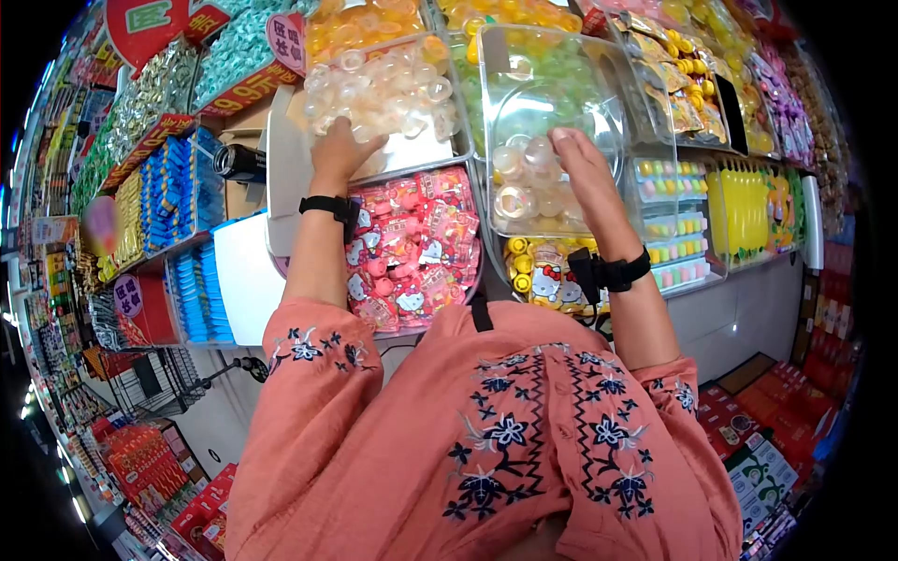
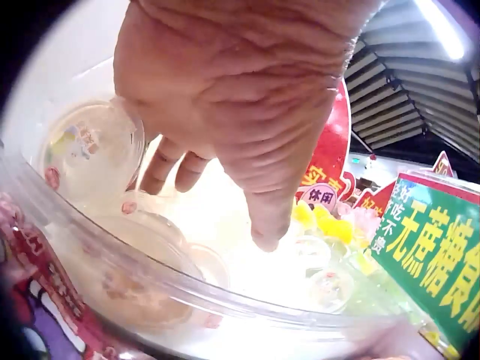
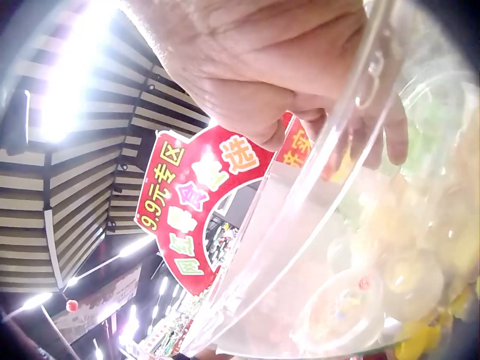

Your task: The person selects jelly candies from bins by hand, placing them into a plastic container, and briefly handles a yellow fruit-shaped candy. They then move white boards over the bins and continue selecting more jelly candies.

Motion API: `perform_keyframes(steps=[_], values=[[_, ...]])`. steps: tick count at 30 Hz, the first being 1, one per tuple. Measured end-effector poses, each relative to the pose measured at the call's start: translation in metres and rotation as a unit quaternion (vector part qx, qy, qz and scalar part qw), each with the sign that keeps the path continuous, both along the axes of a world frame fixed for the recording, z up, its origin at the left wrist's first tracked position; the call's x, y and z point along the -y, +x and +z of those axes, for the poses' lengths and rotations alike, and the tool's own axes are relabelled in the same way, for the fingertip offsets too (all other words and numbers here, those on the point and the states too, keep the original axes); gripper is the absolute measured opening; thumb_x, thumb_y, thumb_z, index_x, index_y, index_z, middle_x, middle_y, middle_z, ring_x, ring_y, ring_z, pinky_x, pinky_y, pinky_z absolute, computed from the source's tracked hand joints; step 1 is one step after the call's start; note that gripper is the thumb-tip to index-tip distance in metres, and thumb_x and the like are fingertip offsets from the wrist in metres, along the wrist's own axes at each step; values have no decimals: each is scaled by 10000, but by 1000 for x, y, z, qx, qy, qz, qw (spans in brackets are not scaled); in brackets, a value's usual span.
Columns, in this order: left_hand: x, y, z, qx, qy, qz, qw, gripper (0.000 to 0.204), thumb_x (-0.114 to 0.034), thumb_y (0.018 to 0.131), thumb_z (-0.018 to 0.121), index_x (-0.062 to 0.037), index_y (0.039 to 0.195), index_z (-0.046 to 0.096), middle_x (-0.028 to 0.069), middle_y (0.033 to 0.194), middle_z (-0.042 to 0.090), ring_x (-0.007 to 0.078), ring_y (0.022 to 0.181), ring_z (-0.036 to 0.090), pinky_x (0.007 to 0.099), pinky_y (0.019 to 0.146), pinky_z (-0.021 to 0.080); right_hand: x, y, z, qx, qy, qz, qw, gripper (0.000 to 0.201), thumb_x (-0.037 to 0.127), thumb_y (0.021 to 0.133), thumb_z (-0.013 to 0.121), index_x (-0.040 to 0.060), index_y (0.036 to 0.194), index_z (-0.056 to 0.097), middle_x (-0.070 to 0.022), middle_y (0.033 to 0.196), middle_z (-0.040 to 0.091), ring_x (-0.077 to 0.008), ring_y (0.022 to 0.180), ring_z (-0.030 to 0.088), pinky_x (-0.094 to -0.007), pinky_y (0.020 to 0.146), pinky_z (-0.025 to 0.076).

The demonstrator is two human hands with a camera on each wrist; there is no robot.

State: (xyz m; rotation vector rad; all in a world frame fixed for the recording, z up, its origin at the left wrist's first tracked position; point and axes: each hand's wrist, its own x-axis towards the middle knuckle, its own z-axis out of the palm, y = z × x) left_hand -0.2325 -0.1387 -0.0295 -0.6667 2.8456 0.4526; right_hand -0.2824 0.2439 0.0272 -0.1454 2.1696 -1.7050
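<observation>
In the head view my left hand (image 1: 344,154) reaches over a bin of pale jelly cups (image 1: 402,93), thumb spread from the fingers. The left wrist view shows that hand (image 2: 225,112) beside a large round cup (image 2: 94,150), with nothing visible between thumb and fingers. My right hand (image 1: 591,173) is at the right part of a clear plastic container (image 1: 580,70) with several pale cups (image 1: 514,201) at its lower left. In the right wrist view the fingers (image 3: 395,139) show through the clear wall; contact with that wall is unclear.
Pink packets (image 1: 412,243) fill the bin nearest my body, and green jelly cups (image 1: 599,103) lie under the clear container. Orange cups (image 1: 365,33) are behind. Blue packets (image 1: 173,187) stand at left, coloured sweets in trays (image 1: 675,224) at right. A dark cylinder (image 1: 238,163) lies left.
</observation>
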Motion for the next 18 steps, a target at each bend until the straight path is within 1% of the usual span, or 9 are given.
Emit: perform_keyframes(steps=[2,5,8,11,14,18], values=[[9,-2,-28,-123,39,-41,991,978,-686,726,738,37,1344,510,320,1241,617,388,1183,611,457,981,482,1,0,0,0,-3,1,1000,429,416,1028,515,53,1230,623,-15,1165,629,-138,1114,539,-325,994,408],[15,-6,-27,-51,58,-27,997,993,-675,715,755,19,1378,499,324,1320,564,406,1208,590,461,1011,468,0,-2,1,7,12,4,1000,429,417,1030,509,52,1223,625,-21,1161,630,-148,1124,545,-330,996,410],[15,2,-41,-54,37,-17,998,1006,-681,701,760,-13,1402,487,327,1391,491,444,1220,566,466,1038,453,-5,-3,-4,9,14,10,1000,428,416,1033,501,49,1214,626,-32,1165,633,-163,1135,553,-333,994,414],[3,-1,-45,-34,26,-18,999,1031,-685,682,769,-31,1421,469,330,1420,439,473,1237,536,470,1053,444,-5,-1,-3,6,8,9,1000,430,415,1034,499,43,1207,626,-45,1166,637,-172,1139,559,-335,988,419],[0,-6,-41,-30,59,-3,998,1056,-685,665,781,-41,1434,451,336,1364,485,476,1241,529,476,1043,450,-5,0,-3,6,4,11,1000,432,415,1034,497,39,1204,626,-53,1170,639,-176,1140,561,-336,986,421],[-1,-11,-49,-44,46,-5,998,1037,-660,653,796,-48,1417,455,359,1320,511,487,1212,548,488,1002,476,-6,-2,-5,2,19,14,1000,439,421,1034,493,38,1199,629,-54,1164,639,-174,1133,561,-336,986,420]])
